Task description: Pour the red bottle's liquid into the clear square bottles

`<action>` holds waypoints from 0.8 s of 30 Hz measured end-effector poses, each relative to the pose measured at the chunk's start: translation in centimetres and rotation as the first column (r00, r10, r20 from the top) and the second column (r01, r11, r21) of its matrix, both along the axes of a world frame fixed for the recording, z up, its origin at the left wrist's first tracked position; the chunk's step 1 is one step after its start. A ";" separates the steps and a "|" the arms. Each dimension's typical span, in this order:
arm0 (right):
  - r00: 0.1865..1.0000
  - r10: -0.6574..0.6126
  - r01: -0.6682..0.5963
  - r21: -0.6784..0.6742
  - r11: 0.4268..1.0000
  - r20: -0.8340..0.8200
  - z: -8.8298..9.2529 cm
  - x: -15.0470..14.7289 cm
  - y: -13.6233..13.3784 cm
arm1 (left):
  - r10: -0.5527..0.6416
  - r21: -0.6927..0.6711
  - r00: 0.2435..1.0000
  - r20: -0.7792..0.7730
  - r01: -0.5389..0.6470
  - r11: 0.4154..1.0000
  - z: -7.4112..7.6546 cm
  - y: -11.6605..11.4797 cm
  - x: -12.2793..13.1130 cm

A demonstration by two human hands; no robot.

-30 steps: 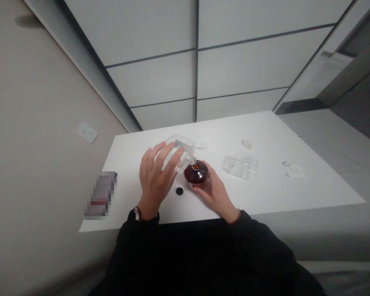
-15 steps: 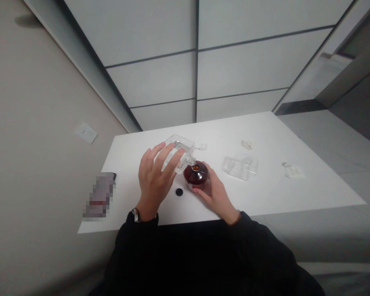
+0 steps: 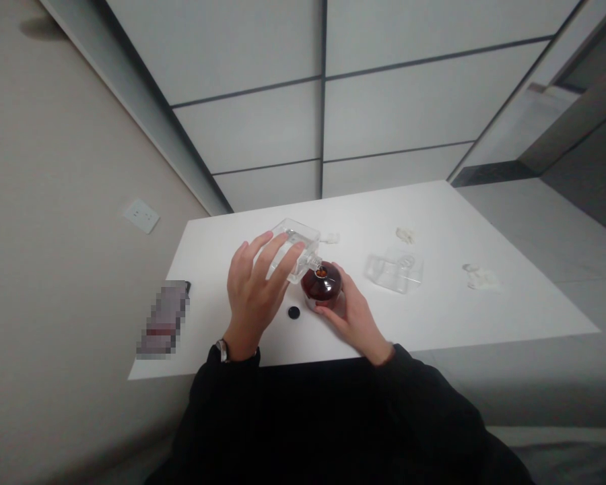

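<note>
My left hand (image 3: 255, 289) grips a clear square glass bottle (image 3: 299, 244), tilted so that its neck points down into the mouth of a round dark red bottle (image 3: 322, 283). My right hand (image 3: 352, 315) is wrapped round the red bottle from the right and holds it upright on the white table (image 3: 434, 310). A small black cap (image 3: 293, 312) lies on the table just in front of the two bottles, between my hands.
Another clear glass bottle (image 3: 396, 269) lies on the table to the right. Small white bits (image 3: 479, 276) lie near the right edge and others (image 3: 405, 234) further back. A blurred-out object (image 3: 162, 319) sits at the table's left edge. A wall socket (image 3: 140, 215) is on the left wall.
</note>
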State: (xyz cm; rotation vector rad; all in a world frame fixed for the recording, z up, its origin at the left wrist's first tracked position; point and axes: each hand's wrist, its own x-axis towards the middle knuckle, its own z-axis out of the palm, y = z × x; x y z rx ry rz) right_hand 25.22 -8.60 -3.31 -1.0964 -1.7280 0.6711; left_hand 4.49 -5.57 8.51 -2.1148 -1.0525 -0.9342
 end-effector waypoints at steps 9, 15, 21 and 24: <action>1.000 0.004 -0.004 -0.005 1.000 0.002 0.0 0.0 0.0 | -0.004 0.003 1.000 0.007 0.004 1.000 -0.1 0.1 0.0; 1.000 0.003 -0.003 0.003 1.000 -0.003 0.0 0.0 0.0 | -0.009 -0.017 1.000 0.018 0.010 1.000 -0.2 0.2 -0.1; 1.000 0.003 -0.003 0.011 1.000 -0.010 0.2 0.0 0.1 | -0.015 -0.017 1.000 0.016 0.015 1.000 -0.3 0.2 -0.1; 1.000 0.001 -0.001 0.011 1.000 -0.011 0.2 0.0 0.1 | -0.013 -0.019 1.000 0.019 0.014 1.000 -0.1 0.0 -0.1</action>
